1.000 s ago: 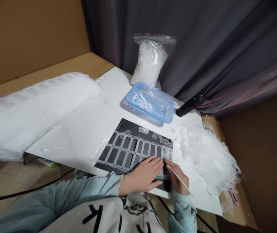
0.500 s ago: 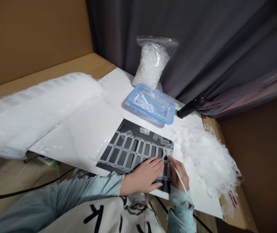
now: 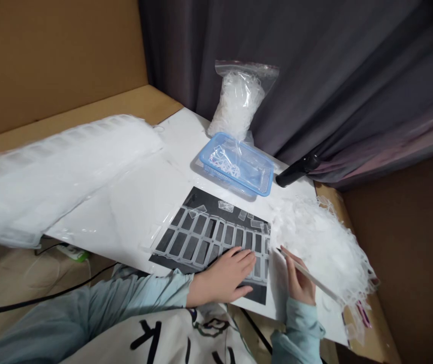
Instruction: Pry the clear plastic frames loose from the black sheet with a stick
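My left hand (image 3: 229, 275) lies flat, fingers stretched out, on a translucent plastic sheet of rectangular frames (image 3: 191, 241). That sheet rests on a black mat (image 3: 254, 293). Just right of the mat, my right hand (image 3: 300, 283) grips a slim white pen-like tool (image 3: 315, 281) whose dark tip points toward the mat. What kind of tool it is cannot be made out. Small loose translucent rectangles (image 3: 226, 206) are scattered along the mat's upper edge. Part of the framed sheet is hidden beneath my left hand.
A heap of translucent plastic pieces (image 3: 322, 247) lies at the right. Behind the mat stand a blue basket (image 3: 265, 174) and a filled zip bag (image 3: 237, 103). A black cylindrical object (image 3: 296, 171) leans by the curtain. A large stack of plastic sheets (image 3: 60, 172) covers the left.
My right hand has moved right, off the mat's right edge, with the white tool now angled toward the heap. My left hand has stayed in place.
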A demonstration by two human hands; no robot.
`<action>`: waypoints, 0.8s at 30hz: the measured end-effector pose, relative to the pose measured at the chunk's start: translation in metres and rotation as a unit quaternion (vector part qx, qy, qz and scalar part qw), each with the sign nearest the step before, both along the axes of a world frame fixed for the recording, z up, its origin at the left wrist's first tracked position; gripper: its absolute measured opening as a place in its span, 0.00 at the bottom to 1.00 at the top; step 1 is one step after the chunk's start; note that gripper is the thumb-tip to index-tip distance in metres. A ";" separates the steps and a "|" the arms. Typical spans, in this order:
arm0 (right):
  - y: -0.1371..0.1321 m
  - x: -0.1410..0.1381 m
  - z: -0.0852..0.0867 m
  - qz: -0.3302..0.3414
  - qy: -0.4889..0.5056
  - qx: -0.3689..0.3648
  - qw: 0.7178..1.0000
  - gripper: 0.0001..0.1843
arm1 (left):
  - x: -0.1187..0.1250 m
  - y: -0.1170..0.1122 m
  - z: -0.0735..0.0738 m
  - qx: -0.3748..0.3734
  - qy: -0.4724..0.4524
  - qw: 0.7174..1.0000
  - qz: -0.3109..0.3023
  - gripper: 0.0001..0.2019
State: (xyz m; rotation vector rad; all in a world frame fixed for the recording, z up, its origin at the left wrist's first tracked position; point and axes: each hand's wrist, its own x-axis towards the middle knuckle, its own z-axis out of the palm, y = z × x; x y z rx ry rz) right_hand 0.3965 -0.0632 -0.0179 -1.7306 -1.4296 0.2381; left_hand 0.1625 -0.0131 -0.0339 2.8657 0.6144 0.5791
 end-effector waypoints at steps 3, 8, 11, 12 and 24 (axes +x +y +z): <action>-0.009 -0.010 -0.005 0.045 0.066 -0.055 0.995 0.22 | 0.002 0.000 0.003 0.015 0.013 1.000 0.003 0.30; -0.012 -0.017 -0.010 0.064 0.075 -0.031 0.995 0.21 | 0.007 -0.002 0.006 0.038 0.032 0.999 0.016 0.29; -0.011 -0.014 -0.013 0.074 0.068 -0.032 0.994 0.20 | 0.010 -0.002 0.008 0.053 0.042 0.997 0.023 0.29; -0.011 -0.013 -0.014 0.077 0.063 -0.032 0.995 0.20 | 0.012 -0.002 0.008 0.060 0.045 0.997 0.023 0.29; -0.005 0.001 -0.023 0.217 -0.202 0.026 0.955 0.22 | 0.022 -0.003 0.011 0.068 0.066 0.995 0.016 0.30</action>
